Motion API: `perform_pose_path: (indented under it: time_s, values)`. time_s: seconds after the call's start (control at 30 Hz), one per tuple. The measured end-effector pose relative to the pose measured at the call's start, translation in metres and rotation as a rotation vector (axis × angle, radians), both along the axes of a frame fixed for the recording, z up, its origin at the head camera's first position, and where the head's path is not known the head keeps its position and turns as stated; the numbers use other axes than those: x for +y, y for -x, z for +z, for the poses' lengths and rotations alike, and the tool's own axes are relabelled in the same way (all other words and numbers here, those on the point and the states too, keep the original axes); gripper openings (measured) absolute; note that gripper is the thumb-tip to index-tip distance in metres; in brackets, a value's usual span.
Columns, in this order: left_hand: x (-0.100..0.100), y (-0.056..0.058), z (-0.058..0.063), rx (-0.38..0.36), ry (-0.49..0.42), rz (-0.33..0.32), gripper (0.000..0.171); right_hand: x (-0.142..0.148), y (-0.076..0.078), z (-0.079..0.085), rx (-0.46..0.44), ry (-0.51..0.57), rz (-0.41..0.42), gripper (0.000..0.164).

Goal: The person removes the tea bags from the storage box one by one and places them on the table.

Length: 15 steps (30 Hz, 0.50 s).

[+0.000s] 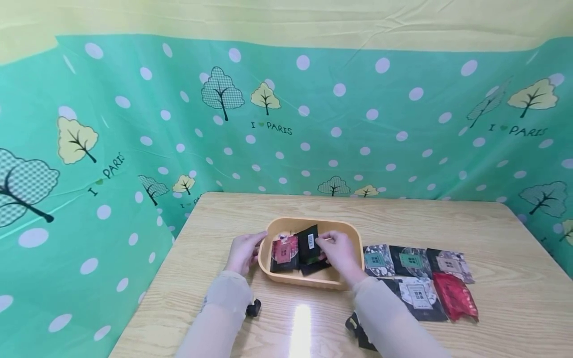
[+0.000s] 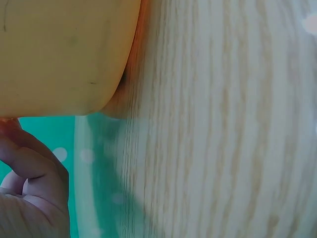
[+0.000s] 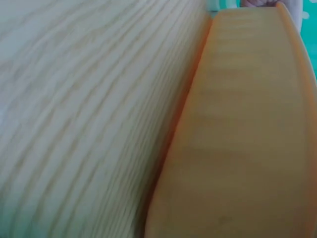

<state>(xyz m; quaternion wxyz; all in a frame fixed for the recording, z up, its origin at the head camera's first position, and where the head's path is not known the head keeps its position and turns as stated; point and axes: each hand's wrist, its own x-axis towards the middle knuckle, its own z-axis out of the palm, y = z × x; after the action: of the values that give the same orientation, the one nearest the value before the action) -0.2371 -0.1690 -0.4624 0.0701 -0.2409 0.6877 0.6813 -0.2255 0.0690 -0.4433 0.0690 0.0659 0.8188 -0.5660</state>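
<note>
A shallow orange plastic basket (image 1: 304, 281) stands on the wooden table. At its left end, my left hand (image 1: 241, 252) grips the rounded wall with bent fingers; the left wrist view shows this hand (image 2: 32, 183) below the basket's end. Inside the basket, my right hand (image 1: 337, 251) pinches a black sachet (image 1: 304, 244) with a white barcode label, tilted up. A red-and-black sachet (image 1: 284, 253) leans beside it at the left. Another dark sachet (image 1: 315, 267) lies partly hidden beneath. The right wrist view shows mostly the basket's long side wall (image 3: 242, 124), not the right fingers.
Right of the basket lie several sachets: a green-labelled one (image 1: 378, 260), a dark one (image 1: 410, 261), a pale-labelled one (image 1: 449, 264), a white-and-black one (image 1: 421, 297) and a shiny red one (image 1: 455, 297). My right forearm partly covers others. A patterned green curtain (image 1: 286, 164) hangs behind.
</note>
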Motion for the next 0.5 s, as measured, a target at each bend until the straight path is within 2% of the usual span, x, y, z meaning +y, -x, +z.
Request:
perform_pose_path:
  time_s: [0.23, 0.5]
  values:
    - [0.001, 0.000, 0.000, 0.013, -0.004, 0.013, 0.041, 0.018, -0.004, 0.010, 0.008, 0.034, -0.020, 0.025]
    - [0.000, 0.001, -0.002, 0.013, -0.003, 0.013, 0.041, 0.038, -0.009, 0.020, 0.037, 0.021, -0.027, 0.026]
